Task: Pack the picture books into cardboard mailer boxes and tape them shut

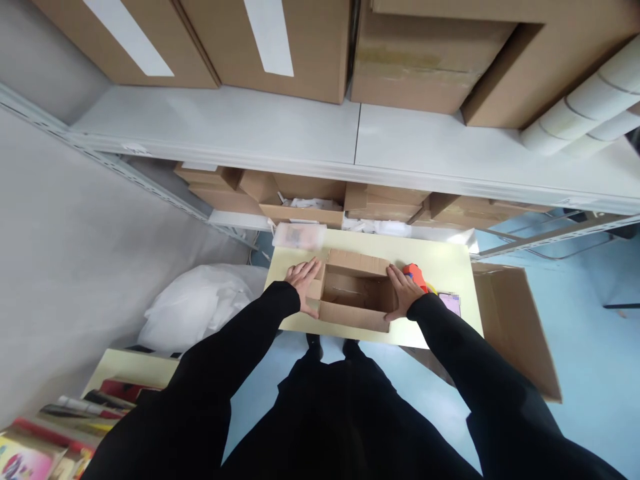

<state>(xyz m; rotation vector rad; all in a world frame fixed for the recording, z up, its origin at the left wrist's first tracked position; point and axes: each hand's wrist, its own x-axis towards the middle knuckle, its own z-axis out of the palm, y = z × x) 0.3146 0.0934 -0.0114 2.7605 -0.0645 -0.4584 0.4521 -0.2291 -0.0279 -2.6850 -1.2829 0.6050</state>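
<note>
A small cardboard box [355, 317] with its top flaps folded outward stands on the pale yellow table [445, 252]. Its brown inside shows, with a seam line across the bottom. My left hand [303, 285] grips the box's left end, thumb toward the near side and fingers toward the far side. At the opposite end, my right hand [403, 292] holds the box in the same way. Just beyond the right hand lie an orange-red object [416, 275], partly hidden, and a flat lilac item [450, 304].
A clear plastic container [299, 236] sits at the table's back left corner. Behind rises a grey metal shelf [240, 123] bearing large cartons [280, 47]. A big open carton [517, 327] stands right of the table. White plastic wrapping [197, 307] and stacked books [55, 433] are at left.
</note>
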